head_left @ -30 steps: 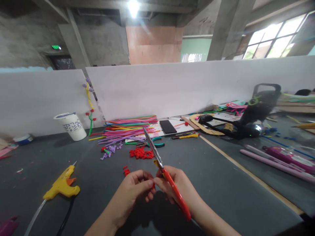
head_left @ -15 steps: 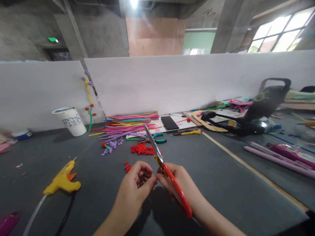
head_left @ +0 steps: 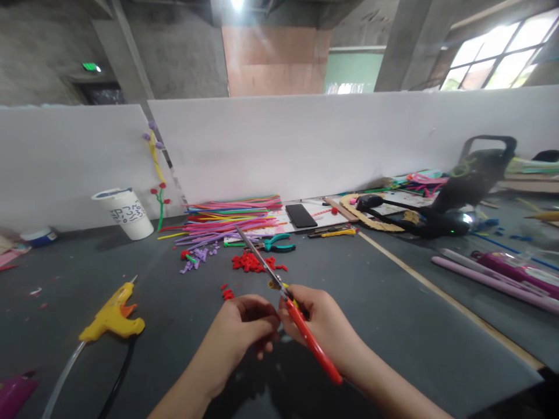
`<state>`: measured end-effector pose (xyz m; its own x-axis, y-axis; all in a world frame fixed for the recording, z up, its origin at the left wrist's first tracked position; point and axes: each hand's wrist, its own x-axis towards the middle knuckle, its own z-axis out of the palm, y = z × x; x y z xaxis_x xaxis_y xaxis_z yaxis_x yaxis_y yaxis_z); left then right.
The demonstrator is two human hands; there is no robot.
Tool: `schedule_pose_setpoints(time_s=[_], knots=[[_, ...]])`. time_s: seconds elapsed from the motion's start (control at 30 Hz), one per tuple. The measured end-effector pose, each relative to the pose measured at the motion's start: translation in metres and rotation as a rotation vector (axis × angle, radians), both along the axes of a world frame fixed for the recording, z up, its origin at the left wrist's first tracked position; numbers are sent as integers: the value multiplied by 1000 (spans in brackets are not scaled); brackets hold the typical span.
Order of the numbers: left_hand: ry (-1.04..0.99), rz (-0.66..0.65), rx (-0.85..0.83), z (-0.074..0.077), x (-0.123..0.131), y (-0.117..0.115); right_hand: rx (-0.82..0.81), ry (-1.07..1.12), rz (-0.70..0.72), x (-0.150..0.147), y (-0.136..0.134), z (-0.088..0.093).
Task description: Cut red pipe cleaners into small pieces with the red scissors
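Note:
My right hand [head_left: 318,314] is closed around a pair of red-handled scissors [head_left: 312,343]. Their long metal blades point up and to the left, over a heap of short red fuzzy pieces [head_left: 251,262]. A small yellow thing shows by the scissors' pivot, too small to name. Close beside it, my left hand [head_left: 248,326] is pinched, thumb against forefinger, its tips meeting the right hand's fingertips. Whatever lies in that pinch is hidden. A few loose red pieces [head_left: 227,293] lie just beyond the left hand.
Left of my hands lies a yellow glue gun [head_left: 111,317]. Purple pieces [head_left: 201,259], teal-handled pliers [head_left: 279,243], colored pipe cleaners [head_left: 236,218] and a phone [head_left: 301,216] lie farther back. A white cup [head_left: 126,215] stands at back left, a black lamp-like device [head_left: 458,198] at right.
The scissors have tilted further left, so their tips now sit lower and more to the left. My left hand has shifted slightly down, its fingers still pinched.

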<state>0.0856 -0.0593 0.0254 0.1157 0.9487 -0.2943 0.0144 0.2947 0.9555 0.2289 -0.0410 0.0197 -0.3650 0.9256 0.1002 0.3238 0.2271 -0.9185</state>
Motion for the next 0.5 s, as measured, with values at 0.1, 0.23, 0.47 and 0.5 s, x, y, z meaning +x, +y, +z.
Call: schedule_pose_setpoints(time_s=[0.1, 0.23, 0.47, 0.5], knots=[[48, 11, 28, -1, 1, 1, 76, -70, -24, -1, 0, -2], [152, -10, 179, -2, 2, -3, 121, -92, -45, -1, 1, -3], [221, -4, 257, 1, 1, -5, 138, -108, -62, -2, 0, -3], [191, 13, 240, 2, 0, -4, 140, -99, -68, -2, 0, -2]])
